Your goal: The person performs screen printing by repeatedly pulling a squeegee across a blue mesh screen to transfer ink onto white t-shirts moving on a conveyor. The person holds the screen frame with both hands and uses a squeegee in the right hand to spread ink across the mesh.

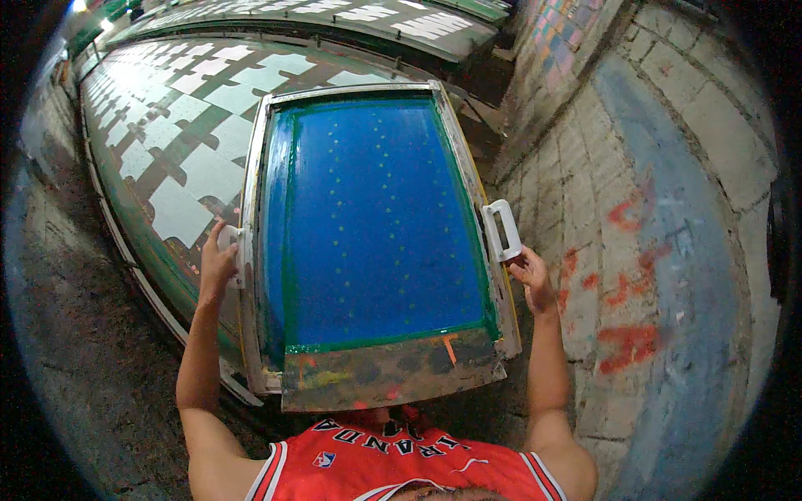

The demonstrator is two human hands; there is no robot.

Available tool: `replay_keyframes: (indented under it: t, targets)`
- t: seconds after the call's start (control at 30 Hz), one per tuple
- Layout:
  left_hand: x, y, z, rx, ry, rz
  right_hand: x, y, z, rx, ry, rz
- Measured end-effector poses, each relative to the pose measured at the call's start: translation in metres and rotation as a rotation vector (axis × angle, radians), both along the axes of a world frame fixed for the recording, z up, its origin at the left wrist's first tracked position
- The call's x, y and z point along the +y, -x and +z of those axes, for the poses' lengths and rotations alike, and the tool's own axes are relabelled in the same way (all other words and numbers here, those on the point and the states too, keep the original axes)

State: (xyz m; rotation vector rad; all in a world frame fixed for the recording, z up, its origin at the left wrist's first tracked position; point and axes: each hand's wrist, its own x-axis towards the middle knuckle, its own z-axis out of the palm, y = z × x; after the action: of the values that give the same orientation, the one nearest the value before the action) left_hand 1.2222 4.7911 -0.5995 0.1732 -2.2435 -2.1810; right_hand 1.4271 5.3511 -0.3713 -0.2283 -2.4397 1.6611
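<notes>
A large screen printing frame with a blue mesh, green-edged and dotted with small pale spots, spans the space before me. Its metal rim carries a white handle on each side. My left hand is closed around the left handle, partly covering it. At the other side my right hand has its fingers curled at the lower end of the right handle. A paint-stained board lies across the frame's near end, close to my body.
Beneath and beyond the frame stretches a long printing table with rows of pale cut pieces on it. Another table with similar pieces stands at the far side. The paved floor on the right bears red and blue paint; dark ground runs along the left.
</notes>
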Motion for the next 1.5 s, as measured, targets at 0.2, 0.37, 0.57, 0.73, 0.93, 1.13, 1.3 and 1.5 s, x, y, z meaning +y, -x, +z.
replay_keyframes:
  t: [0.2, 0.37, 0.57, 0.73, 0.93, 1.13, 1.3, 1.5]
  targets:
    - [-0.009, 0.006, 0.029, -0.018, 0.030, 0.087, 0.007, 0.052, 0.013, 0.026, 0.043, 0.077]
    - [-0.025, 0.022, 0.025, -0.022, 0.108, 0.171, 0.016, 0.116, -0.023, 0.007, 0.091, 0.146]
    - [0.031, 0.065, 0.040, -0.057, 0.162, 0.268, 0.088, 0.203, -0.011, 0.000, 0.082, 0.238]
    - [0.101, 0.116, 0.059, -0.081, 0.160, 0.238, 0.158, 0.278, -0.001, 0.038, 0.058, 0.251]
    - [0.211, 0.166, 0.089, -0.135, 0.106, 0.238, 0.264, 0.340, 0.025, 0.016, -0.017, 0.226]
    - [0.273, 0.235, 0.095, -0.102, 0.140, 0.270, 0.327, 0.433, 0.035, -0.029, 0.012, 0.275]
    - [0.303, 0.276, 0.103, -0.136, 0.168, 0.320, 0.356, 0.482, 0.032, -0.047, 0.019, 0.298]
    - [0.342, 0.365, 0.123, -0.210, 0.156, 0.301, 0.394, 0.586, 0.033, -0.024, 0.049, 0.286]
